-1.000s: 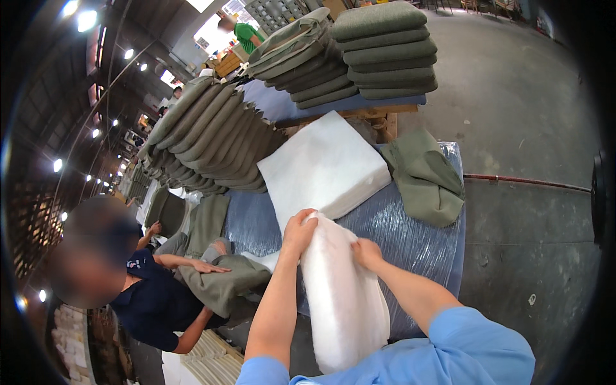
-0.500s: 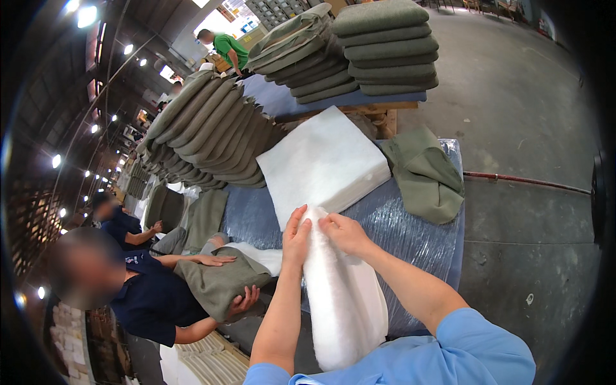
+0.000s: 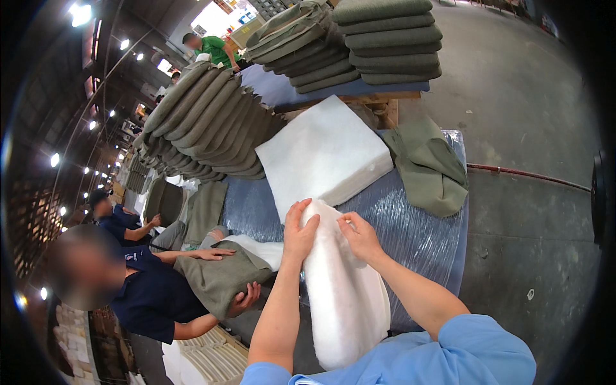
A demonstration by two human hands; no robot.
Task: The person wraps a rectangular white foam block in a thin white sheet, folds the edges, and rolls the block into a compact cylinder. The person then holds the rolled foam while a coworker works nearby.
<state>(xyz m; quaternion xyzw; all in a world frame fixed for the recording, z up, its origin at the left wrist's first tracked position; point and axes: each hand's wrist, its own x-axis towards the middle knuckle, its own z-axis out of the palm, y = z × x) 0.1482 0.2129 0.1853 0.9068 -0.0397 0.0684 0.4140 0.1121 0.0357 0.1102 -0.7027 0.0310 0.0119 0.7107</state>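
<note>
A thick sheet of white fluffy batting (image 3: 330, 301) is folded over a pale foam slab (image 3: 380, 292), standing on edge against my body. My left hand (image 3: 300, 232) clasps the far end of the batting, thumb on the near side and fingers along its left face. On the other side, my right hand (image 3: 359, 236) pinches the batting near its far corner with bent fingers. Just beyond my hands lies a stack of white batting sheets (image 3: 324, 151), squared up on the plastic-wrapped blue table (image 3: 410, 247). The slab's lower part is hidden by the batting.
A crumpled green fabric cover (image 3: 428, 168) lies at the table's right. Stacked green cushions (image 3: 199, 122) rise at far left, with more cushions (image 3: 388, 45) behind. Close on my left, a co-worker (image 3: 151, 282) handles a green cover (image 3: 224, 276). A red pole (image 3: 526, 175) extends rightward.
My right hand has shifted slightly right, away from my left hand, and its fingers have curled. The batting's far end has opened a little wider between my hands.
</note>
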